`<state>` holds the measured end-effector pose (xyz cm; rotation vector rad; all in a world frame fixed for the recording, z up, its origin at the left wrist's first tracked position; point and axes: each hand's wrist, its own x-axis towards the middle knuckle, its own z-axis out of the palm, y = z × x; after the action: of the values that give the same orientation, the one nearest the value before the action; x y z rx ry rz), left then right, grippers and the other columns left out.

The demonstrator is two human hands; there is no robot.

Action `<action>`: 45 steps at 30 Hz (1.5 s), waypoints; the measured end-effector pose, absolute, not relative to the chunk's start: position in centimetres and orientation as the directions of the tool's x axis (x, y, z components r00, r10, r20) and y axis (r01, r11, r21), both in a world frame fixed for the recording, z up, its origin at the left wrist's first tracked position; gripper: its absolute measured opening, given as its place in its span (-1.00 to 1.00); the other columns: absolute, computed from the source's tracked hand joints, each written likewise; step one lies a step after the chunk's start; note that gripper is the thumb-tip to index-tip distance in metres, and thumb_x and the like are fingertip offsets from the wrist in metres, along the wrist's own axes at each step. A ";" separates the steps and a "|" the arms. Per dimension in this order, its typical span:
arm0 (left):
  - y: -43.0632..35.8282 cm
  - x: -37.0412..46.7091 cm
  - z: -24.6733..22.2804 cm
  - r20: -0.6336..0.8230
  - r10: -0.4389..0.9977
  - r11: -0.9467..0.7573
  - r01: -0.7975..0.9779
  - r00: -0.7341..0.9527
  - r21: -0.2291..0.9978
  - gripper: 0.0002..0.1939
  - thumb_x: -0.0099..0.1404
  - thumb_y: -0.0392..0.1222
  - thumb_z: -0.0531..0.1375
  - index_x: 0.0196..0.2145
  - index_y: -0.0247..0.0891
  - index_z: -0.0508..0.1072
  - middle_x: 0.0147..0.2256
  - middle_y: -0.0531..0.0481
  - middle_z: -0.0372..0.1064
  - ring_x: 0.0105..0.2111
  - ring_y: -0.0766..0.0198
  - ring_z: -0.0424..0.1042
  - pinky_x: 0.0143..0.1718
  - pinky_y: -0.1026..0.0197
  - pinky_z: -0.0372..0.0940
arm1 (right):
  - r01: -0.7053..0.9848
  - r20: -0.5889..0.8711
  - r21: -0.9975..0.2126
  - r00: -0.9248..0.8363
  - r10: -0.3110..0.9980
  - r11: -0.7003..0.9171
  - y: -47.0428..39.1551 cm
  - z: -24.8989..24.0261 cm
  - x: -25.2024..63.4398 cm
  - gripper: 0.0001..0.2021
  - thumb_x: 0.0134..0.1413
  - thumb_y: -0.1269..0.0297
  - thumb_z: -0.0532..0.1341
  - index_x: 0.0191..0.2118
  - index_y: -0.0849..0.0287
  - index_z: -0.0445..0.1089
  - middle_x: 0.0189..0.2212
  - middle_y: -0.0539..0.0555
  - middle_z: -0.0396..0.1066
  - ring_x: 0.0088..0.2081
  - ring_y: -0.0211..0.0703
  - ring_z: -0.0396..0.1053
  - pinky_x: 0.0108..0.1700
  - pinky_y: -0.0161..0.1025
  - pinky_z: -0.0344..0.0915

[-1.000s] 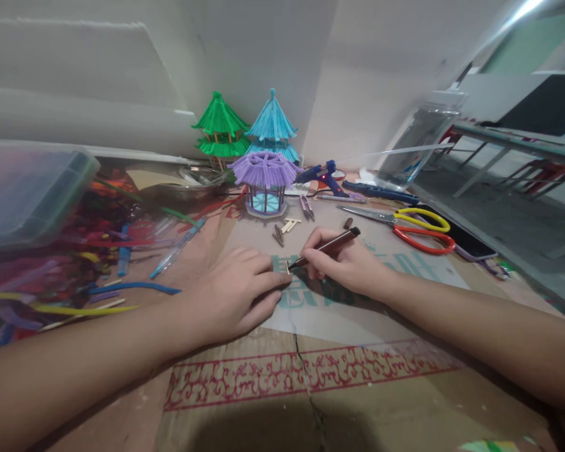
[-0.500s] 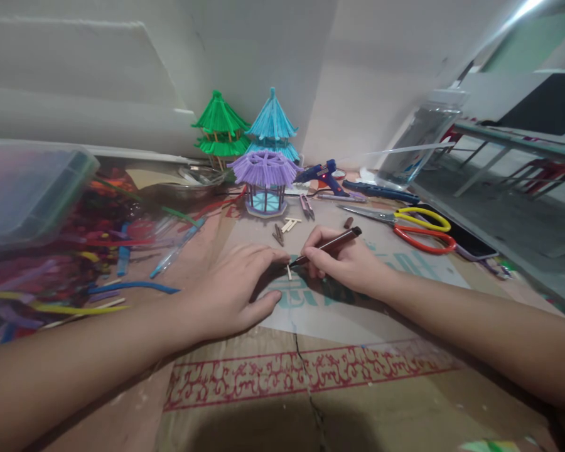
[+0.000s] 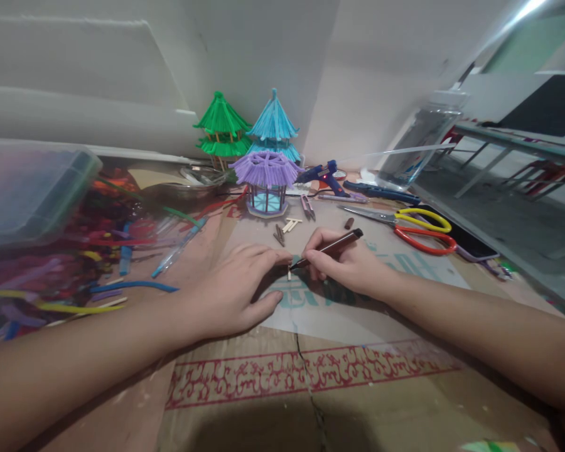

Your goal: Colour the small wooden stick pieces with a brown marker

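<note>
My right hand (image 3: pixel 346 262) is closed round a brown marker (image 3: pixel 334 245), whose tip touches a short pale stick (image 3: pixel 289 275) on the paper sheet (image 3: pixel 245 232). My left hand (image 3: pixel 242 285) lies low over the sheet, fingers stretched out and thumb apart, with the index fingertip at the stick's far end. Just beyond are several brown sticks (image 3: pixel 279 235) and several pale sticks (image 3: pixel 292 225). The marker's cap (image 3: pixel 349 223) rests on the sheet past my right hand.
Purple (image 3: pixel 266 169), blue (image 3: pixel 273 119) and green (image 3: pixel 220 119) model pavilions stand at the back. A glue gun (image 3: pixel 327 177), scissors (image 3: pixel 405 223) and a phone (image 3: pixel 471 242) lie to the right. Left are a plastic box (image 3: pixel 37 194) and tangled coloured strips (image 3: pixel 103 238).
The marker tip has moved slightly down the pale stick toward me, and less of the stick shows pale. My left hand stays nearly in place.
</note>
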<state>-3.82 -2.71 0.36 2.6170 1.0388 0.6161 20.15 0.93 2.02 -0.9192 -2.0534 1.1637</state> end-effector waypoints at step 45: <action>-2.7 -3.8 0.4 0.279 0.693 -0.715 0.585 0.665 0.383 -0.61 0.39 -0.13 0.14 0.14 -0.24 0.32 0.06 -0.20 0.39 0.08 -0.04 0.34 0.12 -0.17 0.28 | 0.297 0.150 -0.849 -0.658 0.738 0.438 0.2 2.3 20.3 -0.84 0.26 0.23 0.22 -0.33 0.15 0.31 -0.55 -0.04 0.43 -0.50 -0.28 0.39 -0.42 -0.30 0.30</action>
<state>-3.84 -2.72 0.43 2.6216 1.0268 0.5980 20.27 0.22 2.29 -0.8682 -2.1839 1.1430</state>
